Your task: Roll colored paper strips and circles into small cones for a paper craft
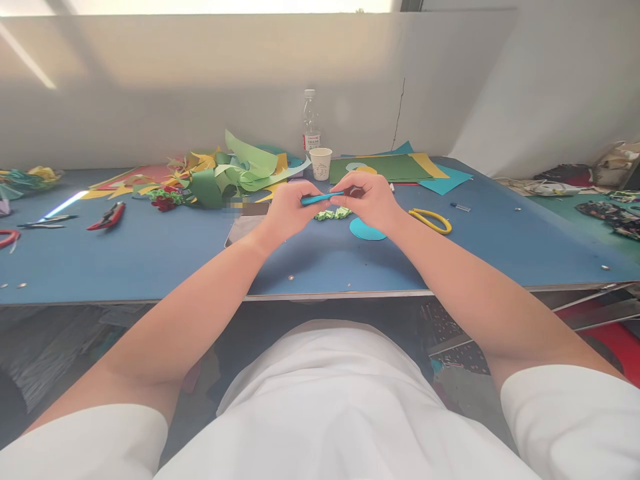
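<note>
A narrow piece of blue paper (pixel 320 198), folded or rolled, is held level between both hands above the table. My left hand (pixel 291 208) pinches its left end, and my right hand (pixel 369 200) grips its right end with thumb and fingers. Just behind and below the hands lie small light-green paper pieces (pixel 333 214), partly covered. A flat blue paper circle (pixel 368 228) rests on the table under my right hand. To the right of it are yellow-handled scissors (pixel 431 221), their blades hidden by my forearm. Beside my left wrist is a flat, phone-like object (pixel 245 225).
A paper cup (pixel 321 164) and a plastic bottle (pixel 311 123) stand at the back of the blue table (pixel 175 260). Green cut paper (pixel 245 163) and red paper flowers (pixel 165 200) lie left. Coloured sheets (pixel 385 168) are stacked right. Red pliers (pixel 107 217) lie far left.
</note>
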{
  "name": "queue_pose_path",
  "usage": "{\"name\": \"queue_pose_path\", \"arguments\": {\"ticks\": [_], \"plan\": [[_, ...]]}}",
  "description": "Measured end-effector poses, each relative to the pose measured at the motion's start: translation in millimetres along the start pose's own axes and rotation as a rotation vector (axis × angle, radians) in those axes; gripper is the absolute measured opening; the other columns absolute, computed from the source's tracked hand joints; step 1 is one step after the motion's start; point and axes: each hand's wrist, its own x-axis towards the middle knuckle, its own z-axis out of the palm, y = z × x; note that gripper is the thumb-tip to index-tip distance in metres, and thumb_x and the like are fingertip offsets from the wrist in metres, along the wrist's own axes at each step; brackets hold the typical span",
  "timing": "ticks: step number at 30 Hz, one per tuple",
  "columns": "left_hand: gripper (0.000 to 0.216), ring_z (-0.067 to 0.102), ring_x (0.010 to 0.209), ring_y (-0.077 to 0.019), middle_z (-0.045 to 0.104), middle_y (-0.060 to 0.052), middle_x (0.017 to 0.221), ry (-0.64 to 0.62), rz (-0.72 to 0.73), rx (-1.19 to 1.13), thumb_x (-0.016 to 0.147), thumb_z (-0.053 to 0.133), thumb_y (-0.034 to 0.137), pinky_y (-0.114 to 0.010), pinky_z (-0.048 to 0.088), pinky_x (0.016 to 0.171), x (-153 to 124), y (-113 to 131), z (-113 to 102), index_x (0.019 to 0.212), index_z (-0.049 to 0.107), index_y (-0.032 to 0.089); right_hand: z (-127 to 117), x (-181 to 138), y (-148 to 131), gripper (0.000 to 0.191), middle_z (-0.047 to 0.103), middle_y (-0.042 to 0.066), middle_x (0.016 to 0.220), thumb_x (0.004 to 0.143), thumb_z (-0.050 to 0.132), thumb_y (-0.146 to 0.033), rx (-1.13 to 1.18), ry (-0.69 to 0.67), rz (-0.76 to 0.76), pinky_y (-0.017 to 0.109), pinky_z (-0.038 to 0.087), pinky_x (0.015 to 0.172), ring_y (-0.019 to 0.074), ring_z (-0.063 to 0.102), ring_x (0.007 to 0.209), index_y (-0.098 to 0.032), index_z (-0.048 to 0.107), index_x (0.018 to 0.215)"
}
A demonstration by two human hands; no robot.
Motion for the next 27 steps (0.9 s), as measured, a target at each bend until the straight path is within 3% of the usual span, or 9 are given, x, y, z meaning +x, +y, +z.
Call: {"name": "queue_pose_path", "arguments": {"ticks": [10,27], "plan": [[0.019,0.05,0.066,-0.0145,0.062,0.0,0.064,-0.061,0.04,0.037,0.082,0.073,0.033,-0.031,0.039,0.06,1.1,-2.2,1.5,0.068,0.076,0.02,4.0,-2.8,-4.4,0.012,0.073,0.004,0.095,0.086,0.088,-0.038,-0.093,-0.086,-0.113,0.036,0.049,0.066,0.0194,0.061,0.078,-0.026,0.083,0.088],[0.028,0.039,0.061,-0.0131,0.049,0.001,0.057,-0.106,0.036,0.036,0.084,0.074,0.039,-0.031,0.032,0.057,3.0,-3.9,1.6,0.062,0.07,0.021,3.9,-4.4,-10.4,0.017,0.07,0.004,0.093,0.09,0.086,-0.041,-0.12,-0.111,-0.156,0.037,0.047,0.066,0.0189,0.058,0.075,-0.026,0.08,0.082]]}}
